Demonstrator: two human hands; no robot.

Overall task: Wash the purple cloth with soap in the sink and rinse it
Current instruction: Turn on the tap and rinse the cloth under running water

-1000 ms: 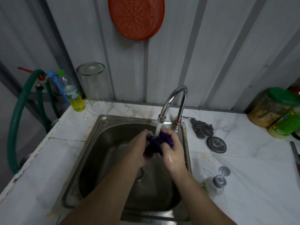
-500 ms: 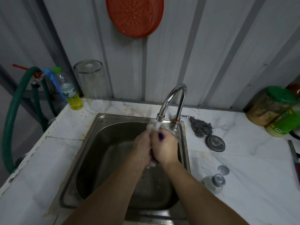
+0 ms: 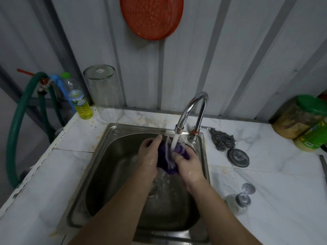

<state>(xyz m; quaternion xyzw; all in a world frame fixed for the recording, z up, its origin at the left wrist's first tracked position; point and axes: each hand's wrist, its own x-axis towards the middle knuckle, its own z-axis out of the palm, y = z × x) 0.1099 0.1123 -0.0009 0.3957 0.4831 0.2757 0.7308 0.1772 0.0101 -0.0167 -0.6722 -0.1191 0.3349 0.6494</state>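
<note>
The purple cloth (image 3: 169, 157) sits bunched over the sink (image 3: 99, 156) under the running tap (image 3: 192, 110), clamped between the left hand (image 3: 149, 156) and right hand (image 3: 188, 164). This looks like rinsing; next, squeezing it out likely follows.

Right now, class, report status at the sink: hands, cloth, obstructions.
Left hand and right hand both gripping purple cloth. Cloth under running tap, over sink. Nothing obstructing.

Marble counter (image 3: 276, 200), scourer (image 3: 222, 140), lid (image 3: 238, 158)
</note>
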